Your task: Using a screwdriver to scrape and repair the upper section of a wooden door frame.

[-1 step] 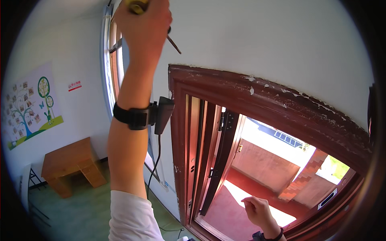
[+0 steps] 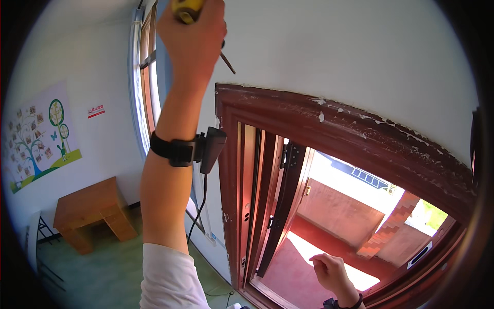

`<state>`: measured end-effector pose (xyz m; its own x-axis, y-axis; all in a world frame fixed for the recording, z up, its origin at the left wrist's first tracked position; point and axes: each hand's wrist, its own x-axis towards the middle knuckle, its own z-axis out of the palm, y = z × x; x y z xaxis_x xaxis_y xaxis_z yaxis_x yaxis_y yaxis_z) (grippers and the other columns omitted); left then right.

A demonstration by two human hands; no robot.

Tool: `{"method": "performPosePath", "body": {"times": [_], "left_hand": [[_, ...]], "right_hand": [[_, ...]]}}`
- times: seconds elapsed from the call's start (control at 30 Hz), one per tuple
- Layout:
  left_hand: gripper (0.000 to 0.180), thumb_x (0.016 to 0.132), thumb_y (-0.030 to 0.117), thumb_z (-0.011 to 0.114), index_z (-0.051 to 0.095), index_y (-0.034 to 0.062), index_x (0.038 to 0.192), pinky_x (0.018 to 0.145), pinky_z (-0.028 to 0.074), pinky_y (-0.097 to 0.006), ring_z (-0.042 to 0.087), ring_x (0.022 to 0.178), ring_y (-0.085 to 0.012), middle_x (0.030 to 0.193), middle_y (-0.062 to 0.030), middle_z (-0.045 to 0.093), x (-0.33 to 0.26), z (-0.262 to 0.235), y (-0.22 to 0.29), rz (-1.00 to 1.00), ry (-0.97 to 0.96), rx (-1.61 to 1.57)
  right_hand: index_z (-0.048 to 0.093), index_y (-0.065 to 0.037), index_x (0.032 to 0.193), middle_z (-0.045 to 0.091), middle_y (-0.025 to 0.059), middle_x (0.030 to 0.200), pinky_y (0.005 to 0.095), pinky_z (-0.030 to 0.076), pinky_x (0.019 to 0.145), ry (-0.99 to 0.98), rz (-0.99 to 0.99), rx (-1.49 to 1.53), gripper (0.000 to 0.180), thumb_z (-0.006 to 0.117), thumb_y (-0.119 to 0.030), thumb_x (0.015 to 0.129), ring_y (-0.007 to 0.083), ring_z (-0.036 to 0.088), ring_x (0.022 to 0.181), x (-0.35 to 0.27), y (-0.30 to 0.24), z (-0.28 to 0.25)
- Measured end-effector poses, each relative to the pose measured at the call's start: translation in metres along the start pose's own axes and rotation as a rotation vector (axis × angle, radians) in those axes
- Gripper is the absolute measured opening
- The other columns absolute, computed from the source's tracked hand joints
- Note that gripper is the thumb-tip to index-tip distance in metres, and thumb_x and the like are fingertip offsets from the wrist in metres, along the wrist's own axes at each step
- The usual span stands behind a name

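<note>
Screwdriver [image 2: 187, 12] and left hand [image 2: 192, 38] show together at the top of the head view, against the white wall [image 2: 334, 41]. The left fingers, mostly hidden behind the hand, are wrapped round the yellow handle; the thin dark shaft slants down, its tip above the upper left corner of the chipped, red-brown door frame [image 2: 288, 110]. Whether tip and wall touch cannot be told. Low in the doorway, the right hand [image 2: 332, 273] is folded into a loose fist; whether anything lies inside it cannot be told. Well apart, a wooden desk [image 2: 85, 201] stands at left.
</note>
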<state>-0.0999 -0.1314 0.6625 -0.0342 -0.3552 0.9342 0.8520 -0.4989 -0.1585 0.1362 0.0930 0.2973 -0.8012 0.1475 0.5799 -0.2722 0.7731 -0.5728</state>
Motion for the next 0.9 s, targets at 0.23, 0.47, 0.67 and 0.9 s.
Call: {"method": "performPosePath", "body": {"times": [0.23,0.47,0.67,0.9], "left_hand": [[0.010,0.087,0.005,0.061,0.052,0.0032,0.084,0.041,0.031,-0.026,0.036,0.042,-0.0093,0.055,-0.0033,0.045,-0.013,0.026,-0.015,-0.105,-0.129,0.008],[0.009,0.086,0.004,0.060,0.052,0.0036,0.081,0.041,0.032,-0.025,0.036,0.041,-0.0091,0.053,-0.0023,0.044,-0.025,0.039,-0.015,-0.165,-0.111,0.018],[0.011,0.085,0.003,0.061,0.052,0.0036,0.077,0.041,0.032,-0.023,0.038,0.042,-0.0065,0.053,-0.0005,0.045,-0.029,0.036,-0.027,-0.099,-0.220,0.110],[0.012,0.085,0.006,0.063,0.053,0.0050,0.078,0.042,0.033,-0.022,0.041,0.044,-0.0048,0.055,0.0013,0.048,-0.036,0.047,-0.033,-0.053,-0.267,0.383]], "right_hand": [[0.067,0.000,0.091,0.057,0.0048,0.058,0.0250,0.039,0.047,0.063,0.197,0.015,0.006,0.061,0.002,0.089,0.0091,0.050,0.050,-0.040,0.045,-0.009],[0.066,0.002,0.089,0.051,0.0005,0.056,0.0234,0.034,0.047,0.161,0.402,0.036,0.008,0.059,0.002,0.091,0.0057,0.044,0.050,-0.076,0.081,-0.007],[0.066,0.002,0.087,0.052,-0.0008,0.056,0.0237,0.033,0.046,0.206,0.495,0.099,0.010,0.057,0.003,0.091,0.0049,0.044,0.051,-0.091,0.096,-0.009],[0.066,0.002,0.087,0.051,-0.0018,0.057,0.0229,0.032,0.046,0.229,0.504,0.199,0.011,0.056,0.003,0.092,0.0044,0.043,0.051,-0.097,0.114,0.001]]}}
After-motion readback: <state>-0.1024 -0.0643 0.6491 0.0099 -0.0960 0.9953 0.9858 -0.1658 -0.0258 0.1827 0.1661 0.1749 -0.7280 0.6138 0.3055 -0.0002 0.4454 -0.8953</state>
